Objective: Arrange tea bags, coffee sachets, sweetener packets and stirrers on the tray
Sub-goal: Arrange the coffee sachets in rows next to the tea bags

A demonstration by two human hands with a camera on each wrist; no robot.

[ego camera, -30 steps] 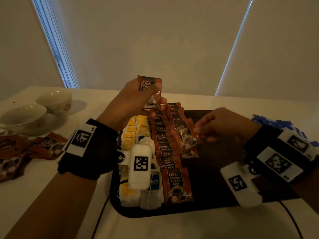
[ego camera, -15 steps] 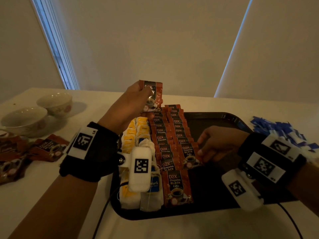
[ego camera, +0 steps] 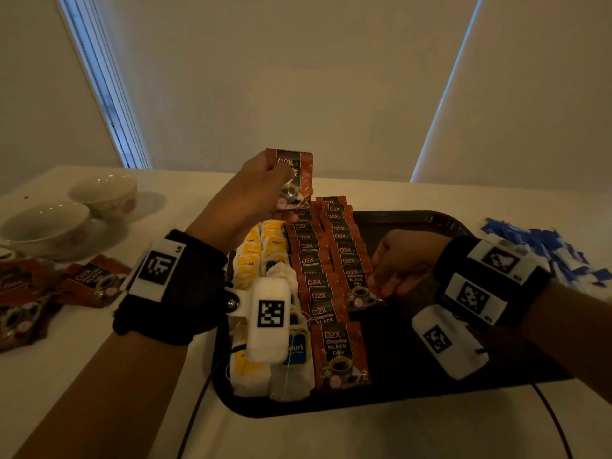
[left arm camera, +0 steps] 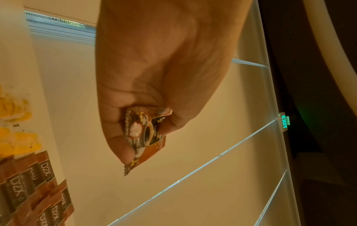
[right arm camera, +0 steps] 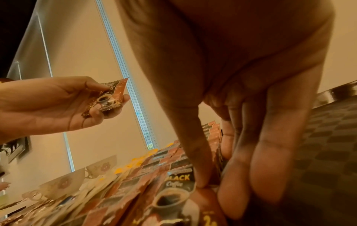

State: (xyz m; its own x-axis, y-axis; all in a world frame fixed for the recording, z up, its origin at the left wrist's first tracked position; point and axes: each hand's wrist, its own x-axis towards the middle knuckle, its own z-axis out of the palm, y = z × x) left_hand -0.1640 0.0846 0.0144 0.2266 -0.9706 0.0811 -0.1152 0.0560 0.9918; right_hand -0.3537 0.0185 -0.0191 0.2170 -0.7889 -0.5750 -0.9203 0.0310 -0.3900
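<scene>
Brown D2X coffee sachet [ego camera: 293,180] upright, pinched in left hand [ego camera: 245,197].

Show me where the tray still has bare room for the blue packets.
The tray is bare on its right half, from the second coffee sachet row across to the right rim, though the right hand and wrist sit over part of it. The left half is crowded: tea bags, then two sachet rows. The left hand holds a sachet above the far end.

From the head view we cannot see the right hand's [ego camera: 402,260] fingertips, tucked under it; the wrist camera [ego camera: 270,318] hides several tea bags [ego camera: 255,250]; the loose coffee sachets [ego camera: 20,313] run off the left edge.
</scene>
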